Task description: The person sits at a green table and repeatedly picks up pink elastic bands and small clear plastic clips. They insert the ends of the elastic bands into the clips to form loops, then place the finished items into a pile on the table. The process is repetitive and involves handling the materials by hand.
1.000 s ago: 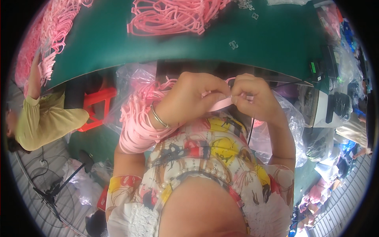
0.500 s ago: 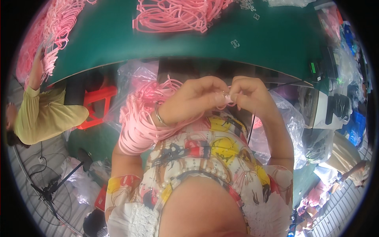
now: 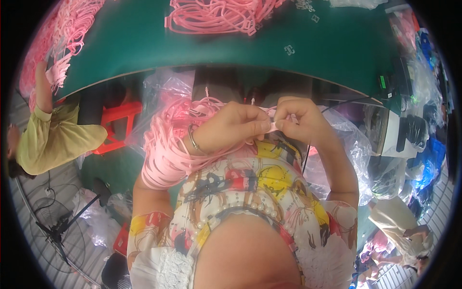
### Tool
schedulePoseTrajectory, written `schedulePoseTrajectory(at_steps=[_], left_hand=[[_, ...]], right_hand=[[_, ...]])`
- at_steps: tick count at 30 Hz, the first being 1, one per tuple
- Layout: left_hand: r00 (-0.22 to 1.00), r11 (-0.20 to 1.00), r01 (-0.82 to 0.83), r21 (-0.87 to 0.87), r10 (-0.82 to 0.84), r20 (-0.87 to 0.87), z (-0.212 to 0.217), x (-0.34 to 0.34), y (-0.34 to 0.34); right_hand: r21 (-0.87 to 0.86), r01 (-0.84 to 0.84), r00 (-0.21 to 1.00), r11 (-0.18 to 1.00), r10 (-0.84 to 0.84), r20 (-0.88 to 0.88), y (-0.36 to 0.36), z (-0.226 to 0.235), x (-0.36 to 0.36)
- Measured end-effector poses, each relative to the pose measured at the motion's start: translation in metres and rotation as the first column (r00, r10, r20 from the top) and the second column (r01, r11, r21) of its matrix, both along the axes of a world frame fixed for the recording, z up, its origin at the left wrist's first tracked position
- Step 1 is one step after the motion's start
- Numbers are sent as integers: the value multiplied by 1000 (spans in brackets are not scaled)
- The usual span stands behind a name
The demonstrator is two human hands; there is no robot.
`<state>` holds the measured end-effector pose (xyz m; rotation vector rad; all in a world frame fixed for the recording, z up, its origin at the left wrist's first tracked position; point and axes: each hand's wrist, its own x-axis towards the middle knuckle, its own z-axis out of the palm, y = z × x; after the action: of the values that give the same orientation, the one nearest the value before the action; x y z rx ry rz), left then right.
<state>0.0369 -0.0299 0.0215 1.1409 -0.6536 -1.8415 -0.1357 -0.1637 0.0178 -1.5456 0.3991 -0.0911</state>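
one thin pink strap (image 3: 272,126) sits between my two hands, close to my chest. my left hand (image 3: 231,126) and my right hand (image 3: 301,120) are both curled tight, fingertips pinching the strap from each side, knuckles almost touching. a fat bunch of pink straps (image 3: 166,154) hangs over my left wrist. at 12 o'clock one more pink pile (image 3: 216,17) lies on the green table (image 3: 337,43). at 9 o'clock another person's yellow sleeve (image 3: 48,139) shows.

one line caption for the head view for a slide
Both hands pinch a pink strap below a green table.
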Motion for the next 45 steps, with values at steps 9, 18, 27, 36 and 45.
schedulePoseTrajectory(at_steps=[9,18,27,36,45], left_hand=[[994,996,63,-64,-69,-90,-5,3,13],[844,986,-97,-136,9,-536,-23,-15,21],[875,982,-186,38,183,-448,-27,-15,20],[931,986,-165,3,157,-329,-29,-6,12],[978,983,32,-181,7,210,-3,-3,12]], right_hand=[[-294,-38,976,955,98,194,3,3,4],[-539,147,922,830,82,378,13,7,12],[-659,233,932,715,29,361,13,-8,12],[-629,219,946,746,-5,323,17,-3,6],[-696,152,963,702,53,264,19,7,7]])
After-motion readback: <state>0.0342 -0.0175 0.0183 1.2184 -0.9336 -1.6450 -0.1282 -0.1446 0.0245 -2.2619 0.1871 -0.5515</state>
